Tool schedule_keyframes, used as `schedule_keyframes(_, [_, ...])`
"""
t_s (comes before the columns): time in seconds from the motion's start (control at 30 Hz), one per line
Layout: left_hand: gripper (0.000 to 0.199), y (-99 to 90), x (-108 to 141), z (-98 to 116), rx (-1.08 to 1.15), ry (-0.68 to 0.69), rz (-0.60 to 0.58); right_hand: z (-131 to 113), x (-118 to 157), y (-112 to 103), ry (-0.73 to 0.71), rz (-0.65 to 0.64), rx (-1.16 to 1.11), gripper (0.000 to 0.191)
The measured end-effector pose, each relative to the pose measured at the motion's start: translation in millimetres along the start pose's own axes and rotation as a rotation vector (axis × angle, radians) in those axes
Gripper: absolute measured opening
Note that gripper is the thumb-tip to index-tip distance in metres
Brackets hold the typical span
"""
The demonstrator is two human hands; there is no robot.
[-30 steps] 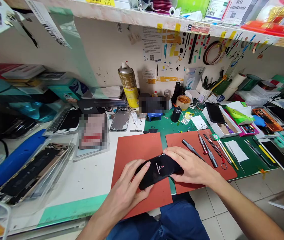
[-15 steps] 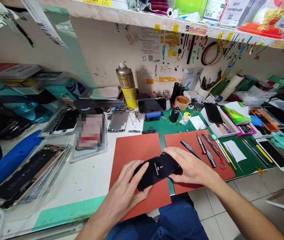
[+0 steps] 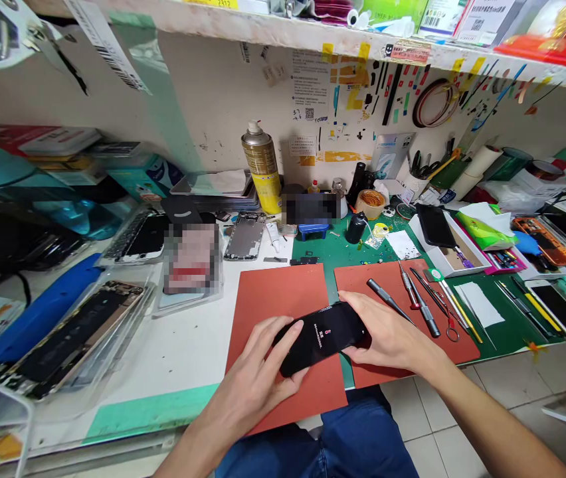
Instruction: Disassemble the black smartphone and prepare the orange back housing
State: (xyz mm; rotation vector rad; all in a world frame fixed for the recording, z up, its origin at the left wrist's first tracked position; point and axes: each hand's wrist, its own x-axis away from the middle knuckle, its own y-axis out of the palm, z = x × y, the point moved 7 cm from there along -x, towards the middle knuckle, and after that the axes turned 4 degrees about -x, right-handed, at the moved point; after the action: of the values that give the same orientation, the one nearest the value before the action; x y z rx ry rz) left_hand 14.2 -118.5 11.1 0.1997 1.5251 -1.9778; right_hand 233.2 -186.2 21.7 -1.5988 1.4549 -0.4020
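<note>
A black phone, its lit screen showing a small red thermometer icon and white text, is held between my two hands. My left hand grips its left end, fingers along the top edge and thumb below. The right end is in my right hand, with fingers at the upper corner and lower edge. Beneath the phone lie a reddish-brown mat and part of a second one. Pen-like tools, including a dark grey screwdriver, rest on the right mat.
An opened phone lies in a plastic tray at the left, beside a blue tool. A spray can stands at the back. A white box and a white-framed phone are at the right. A shelf overhangs the bench.
The view has shifted, so the bench and its objects appear slightly farther right. Both hands keep their grip on the phone, whose screen still shows the red icon.
</note>
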Motion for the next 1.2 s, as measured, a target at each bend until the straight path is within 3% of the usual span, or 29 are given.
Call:
schedule_keyframes(0.3, [0.084, 0.8, 0.3, -1.0, 0.009, 0.002, -0.005, -4.0, -4.7, -3.5, 0.009, 0.001, -0.024, 0.078])
schedule_keyframes(1.2, [0.084, -0.8, 0.4, -1.2, 0.017, -0.003, 0.010, -6.1, -5.0, -3.8, 0.007, -0.070, 0.004, 0.076])
